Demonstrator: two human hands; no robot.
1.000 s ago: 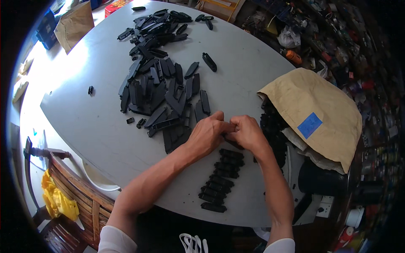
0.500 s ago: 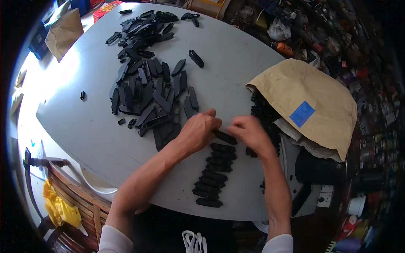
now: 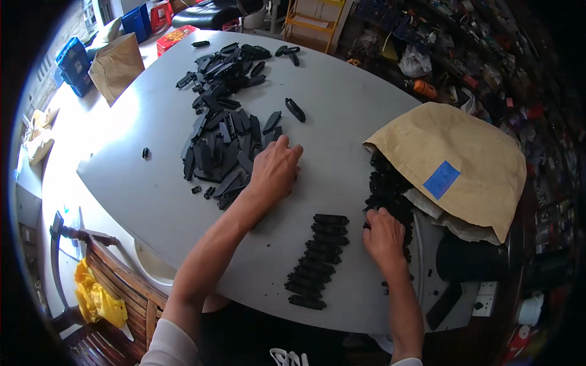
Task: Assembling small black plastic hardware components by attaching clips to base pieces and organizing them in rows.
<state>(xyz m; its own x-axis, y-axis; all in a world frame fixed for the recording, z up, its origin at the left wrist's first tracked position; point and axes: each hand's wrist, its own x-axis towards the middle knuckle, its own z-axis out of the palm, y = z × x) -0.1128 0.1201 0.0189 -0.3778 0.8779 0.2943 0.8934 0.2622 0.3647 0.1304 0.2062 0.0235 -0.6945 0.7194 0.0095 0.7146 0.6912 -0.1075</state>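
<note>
Your left grip (image 3: 276, 168) is curled downward at the right edge of the pile of black flat pieces (image 3: 207, 155), and you hide its fingertips, so whether it holds one cannot be told; your right grip (image 3: 384, 236) is bent in narrow at the heap of small black parts (image 3: 383, 183), its contents likewise hidden; between your forearms a column of black elongated pieces (image 3: 315, 265) lies on the table (image 3: 342, 158), side by side; to the right, the heap lies at the mouth of a brown paper bag (image 3: 470, 146) bearing a blue label (image 3: 441, 180); one separate black piece (image 3: 295, 110) lies beyond your left grip.
</note>
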